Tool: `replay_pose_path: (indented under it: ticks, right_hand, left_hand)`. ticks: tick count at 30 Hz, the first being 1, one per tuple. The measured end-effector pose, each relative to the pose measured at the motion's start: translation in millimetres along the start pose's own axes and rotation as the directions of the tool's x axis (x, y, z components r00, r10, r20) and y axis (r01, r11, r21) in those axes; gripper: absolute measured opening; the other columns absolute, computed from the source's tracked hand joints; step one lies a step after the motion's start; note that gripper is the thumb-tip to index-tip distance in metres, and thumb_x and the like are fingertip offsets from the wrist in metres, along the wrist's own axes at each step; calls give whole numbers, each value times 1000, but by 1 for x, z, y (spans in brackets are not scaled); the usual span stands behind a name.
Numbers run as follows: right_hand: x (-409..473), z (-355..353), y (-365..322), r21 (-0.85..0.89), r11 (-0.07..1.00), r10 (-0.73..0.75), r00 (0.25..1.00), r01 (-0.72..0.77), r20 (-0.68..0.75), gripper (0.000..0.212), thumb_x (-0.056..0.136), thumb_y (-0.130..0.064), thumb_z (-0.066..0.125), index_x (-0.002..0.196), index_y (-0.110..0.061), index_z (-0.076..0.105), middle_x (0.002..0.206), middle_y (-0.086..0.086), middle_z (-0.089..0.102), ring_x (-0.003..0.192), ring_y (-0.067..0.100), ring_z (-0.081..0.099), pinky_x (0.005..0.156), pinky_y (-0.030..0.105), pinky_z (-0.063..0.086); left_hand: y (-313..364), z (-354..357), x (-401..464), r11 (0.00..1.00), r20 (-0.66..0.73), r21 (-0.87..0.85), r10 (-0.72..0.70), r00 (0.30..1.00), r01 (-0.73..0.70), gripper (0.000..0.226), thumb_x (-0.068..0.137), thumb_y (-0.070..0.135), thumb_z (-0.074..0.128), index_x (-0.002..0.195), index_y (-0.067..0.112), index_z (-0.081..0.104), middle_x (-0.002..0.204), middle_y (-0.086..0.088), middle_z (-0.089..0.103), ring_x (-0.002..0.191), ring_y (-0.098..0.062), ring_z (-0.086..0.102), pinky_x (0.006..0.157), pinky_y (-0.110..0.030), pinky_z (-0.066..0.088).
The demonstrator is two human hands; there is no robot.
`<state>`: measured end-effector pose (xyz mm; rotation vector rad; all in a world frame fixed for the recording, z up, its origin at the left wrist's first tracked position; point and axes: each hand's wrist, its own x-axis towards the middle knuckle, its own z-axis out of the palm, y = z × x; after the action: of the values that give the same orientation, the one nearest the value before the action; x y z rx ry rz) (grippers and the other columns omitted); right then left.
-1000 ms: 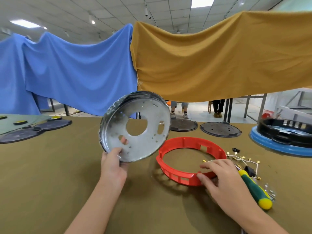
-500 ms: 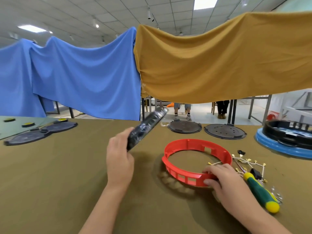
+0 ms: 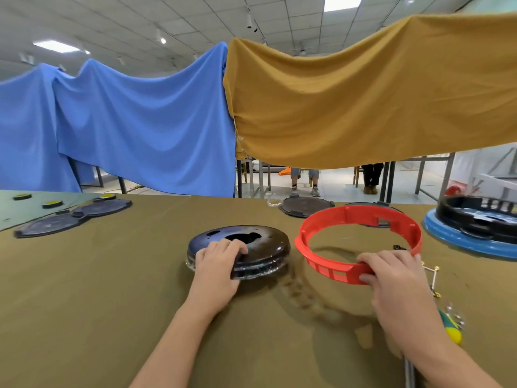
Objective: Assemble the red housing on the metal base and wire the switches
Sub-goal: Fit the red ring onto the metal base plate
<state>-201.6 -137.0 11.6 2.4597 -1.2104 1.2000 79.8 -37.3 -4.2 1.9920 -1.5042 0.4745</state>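
The round metal base lies flat on the olive table, dark side up, with a hole in its middle. My left hand grips its near left edge, fingers curled over the top. To its right the red ring housing hangs tilted above the table, far side raised. My right hand holds its near rim, fingers over the top and thumb underneath. The wired switches lie just right of that hand, mostly hidden by it.
A green and yellow screwdriver lies by my right wrist. A black ring on a blue disc stands at the far right. Dark round plates lie at the back, more plates at the far left.
My left hand has turned the metal base over and laid it flat on the table. My right hand has lifted the red housing off the table.
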Motion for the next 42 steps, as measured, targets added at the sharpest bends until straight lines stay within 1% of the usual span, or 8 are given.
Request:
replay_pose_path:
  ticks: [5,8,11,14,21,29,35,42]
  right_hand:
    - [-1,1,-1,21,1000,20,1000,-20,-2,40,60,14,83,92,-9,73,81,3,67,83,35,58,88,67,46]
    - [-3,2,-2,57,998,3,1000,-4,22,32,68,9,82,94,-8,73,83,3,67,85,34,58,86,66,48]
    - [-5,2,-4,110,994,-15,999,11,39,28,71,6,81,95,-6,73,84,3,68,87,34,58,85,64,49]
    - [-5,1,-6,184,983,-25,999,18,35,26,73,7,79,95,-4,72,84,4,68,85,33,58,83,58,49]
    - [-4,-1,-5,340,940,-3,999,-10,36,25,81,2,74,103,-7,69,93,0,67,94,24,54,88,35,42]
    - [-4,0,-4,381,925,-15,999,2,30,25,83,2,72,106,-8,68,96,0,66,96,23,54,88,33,42]
    - [-5,1,-4,395,916,-99,994,72,48,25,82,3,72,103,-9,69,94,-7,63,96,15,51,86,16,33]
    - [-3,0,-1,459,882,-131,991,107,21,28,82,5,71,103,-13,71,94,-12,62,96,8,53,89,5,34]
  left_hand:
    - [-2,7,-6,985,269,-170,42,962,5,40,68,55,61,106,49,50,108,28,42,109,6,34,101,-31,23]
    - [0,8,-3,944,169,-327,10,986,46,31,74,55,69,102,43,62,115,23,46,116,3,38,103,-32,30]
    - [-8,5,3,890,-95,-314,-375,922,330,44,86,36,73,127,27,59,130,1,45,124,-21,41,107,-41,35]
    - [-21,3,3,682,94,-324,-666,740,656,77,88,49,66,152,21,33,151,-15,32,141,-32,32,116,-47,30]
    - [-20,10,7,550,247,-624,-536,807,556,74,91,10,69,153,17,28,137,-6,52,124,-21,51,101,-30,41]
    - [-4,9,4,748,360,-468,-325,874,471,67,91,34,70,150,20,42,146,4,44,134,-13,44,104,-20,32]
    - [2,-3,5,695,585,-499,-170,793,518,80,77,31,85,144,18,43,139,1,47,122,-11,49,87,-12,40]
    - [12,3,8,683,206,-663,-228,952,307,62,92,12,68,141,37,41,134,2,47,128,-10,47,102,-26,39]
